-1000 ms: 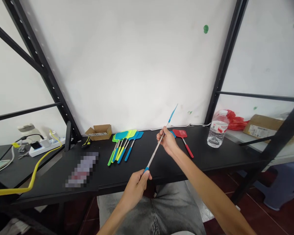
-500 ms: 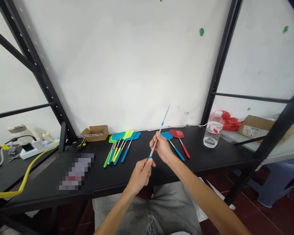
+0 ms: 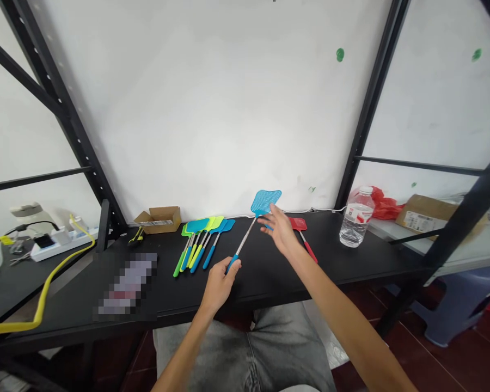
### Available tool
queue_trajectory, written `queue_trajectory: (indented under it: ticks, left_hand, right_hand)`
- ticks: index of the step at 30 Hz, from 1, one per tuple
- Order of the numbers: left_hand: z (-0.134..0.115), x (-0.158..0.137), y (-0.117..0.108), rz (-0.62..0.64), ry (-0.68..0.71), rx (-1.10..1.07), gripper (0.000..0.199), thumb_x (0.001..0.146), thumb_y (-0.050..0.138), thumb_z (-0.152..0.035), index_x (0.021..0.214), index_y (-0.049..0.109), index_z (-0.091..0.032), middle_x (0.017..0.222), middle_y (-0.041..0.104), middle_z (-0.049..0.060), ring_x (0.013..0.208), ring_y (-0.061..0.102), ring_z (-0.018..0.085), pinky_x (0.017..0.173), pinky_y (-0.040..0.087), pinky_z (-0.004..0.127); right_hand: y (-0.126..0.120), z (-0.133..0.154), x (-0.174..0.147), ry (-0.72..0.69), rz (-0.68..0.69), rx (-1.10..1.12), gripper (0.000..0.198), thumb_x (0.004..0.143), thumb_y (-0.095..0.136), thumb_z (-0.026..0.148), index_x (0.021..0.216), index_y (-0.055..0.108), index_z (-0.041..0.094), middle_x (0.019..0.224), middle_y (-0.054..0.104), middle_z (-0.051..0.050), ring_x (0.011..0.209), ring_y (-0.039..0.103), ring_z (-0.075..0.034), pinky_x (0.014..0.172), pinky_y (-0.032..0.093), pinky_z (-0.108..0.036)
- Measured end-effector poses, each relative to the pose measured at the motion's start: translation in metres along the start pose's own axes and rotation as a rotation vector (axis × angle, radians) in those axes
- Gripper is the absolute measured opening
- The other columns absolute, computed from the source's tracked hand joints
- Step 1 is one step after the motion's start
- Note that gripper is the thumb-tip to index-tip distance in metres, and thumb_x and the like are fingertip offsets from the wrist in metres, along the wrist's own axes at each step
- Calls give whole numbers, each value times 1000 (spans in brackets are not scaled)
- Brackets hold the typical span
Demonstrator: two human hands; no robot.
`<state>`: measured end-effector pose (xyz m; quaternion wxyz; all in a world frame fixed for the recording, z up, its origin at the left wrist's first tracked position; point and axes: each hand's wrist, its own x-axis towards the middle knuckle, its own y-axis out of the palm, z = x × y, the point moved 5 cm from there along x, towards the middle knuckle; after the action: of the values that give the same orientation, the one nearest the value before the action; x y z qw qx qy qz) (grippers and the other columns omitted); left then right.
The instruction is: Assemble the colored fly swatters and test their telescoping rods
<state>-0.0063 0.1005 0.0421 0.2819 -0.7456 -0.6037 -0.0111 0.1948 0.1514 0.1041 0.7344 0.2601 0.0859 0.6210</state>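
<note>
My left hand (image 3: 219,284) is closed round the blue handle of a fly swatter (image 3: 266,201), which has a metal shaft and a blue mesh head raised toward the wall. Beside the swatter's neck, my right hand (image 3: 278,226) has its fingers spread and holds nothing; whether a fingertip touches the head I cannot tell. On the table to the left, several blue, yellow and green swatters (image 3: 196,226) lie bunched with overlapping heads. Behind my right hand lies a red swatter (image 3: 298,224), and a blue one there is mostly hidden.
A water bottle (image 3: 356,218) stands on the black table (image 3: 310,294) at right. At the back left are an open cardboard box (image 3: 160,220) and a black-and-yellow item (image 3: 136,238). A yellow cable (image 3: 49,288) crosses the left side. Black rack posts (image 3: 367,98) frame both sides.
The held swatter has turned so its blue head faces me instead of edge-on. My right hand has let go of the shaft and opened; my left hand has moved slightly left.
</note>
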Motion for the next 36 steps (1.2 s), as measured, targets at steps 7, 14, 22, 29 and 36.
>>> queue_trajectory:
  ticks: [7,14,22,29,36]
  left_hand:
    - [6,-1,4,36,-31,-67,43,91,45,-56,82,60,-16,56,34,-6,51,33,9,50,25,20]
    - [15,-2,3,42,-83,-184,47,89,45,-59,85,61,-15,53,31,-8,45,27,7,44,22,18]
    - [15,-3,3,59,-95,-239,47,89,45,-59,85,60,-15,54,29,-9,43,23,5,43,20,17]
    - [16,-6,5,-11,-77,-158,51,93,38,-59,96,62,-15,55,37,-7,42,33,7,45,26,20]
    - [5,-9,-21,-144,146,536,34,95,43,-37,109,67,-19,107,65,11,101,59,25,89,44,37]
  right_hand:
    - [-4,3,18,-27,-65,-35,29,80,69,47,79,53,22,69,63,-1,67,68,-19,49,48,-25]
    - [6,-39,2,1,-7,7,40,74,73,53,78,48,23,60,53,4,63,67,-16,47,46,-22]
    - [14,-45,-16,20,93,-81,39,74,71,56,85,58,21,78,68,-2,61,64,-12,49,45,-20]
    - [33,-85,-40,136,339,-231,37,76,70,49,96,68,18,88,73,-7,61,59,-11,53,46,-22]
    - [-53,-30,12,-121,-39,-1076,23,83,59,38,90,69,19,82,71,-7,79,66,-21,72,48,-31]
